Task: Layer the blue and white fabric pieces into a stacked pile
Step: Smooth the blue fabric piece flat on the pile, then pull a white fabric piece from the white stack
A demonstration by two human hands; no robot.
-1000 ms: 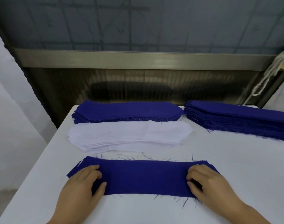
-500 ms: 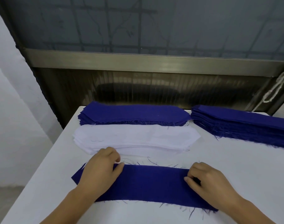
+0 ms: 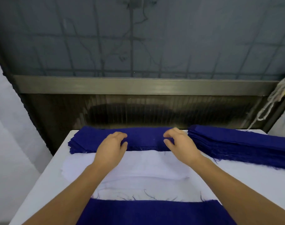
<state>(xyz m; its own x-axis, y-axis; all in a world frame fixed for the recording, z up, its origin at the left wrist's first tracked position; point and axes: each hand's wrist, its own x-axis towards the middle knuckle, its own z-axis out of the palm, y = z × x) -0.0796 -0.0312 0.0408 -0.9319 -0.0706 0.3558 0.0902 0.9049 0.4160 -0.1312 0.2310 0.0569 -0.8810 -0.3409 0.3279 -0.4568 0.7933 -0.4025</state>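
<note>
- The near blue piece (image 3: 154, 211) was cut off by the bottom edge; both forearms crossed over it.
- The far blue stack (image 3: 143, 137) lay under both sets of fingertips, behind the white stack (image 3: 138, 166).
- Left hand (image 3: 111, 146) and right hand (image 3: 180, 143) reached forward, fingers curled onto the top blue layer; whether they pinched it could not be determined.
- A second blue stack (image 3: 243, 145) sat well to the right on the table (image 3: 260, 181).

white table (image 3: 255, 181), blue stacks (image 3: 143, 138), white stack (image 3: 138, 166), blue piece (image 3: 154, 211)
</note>
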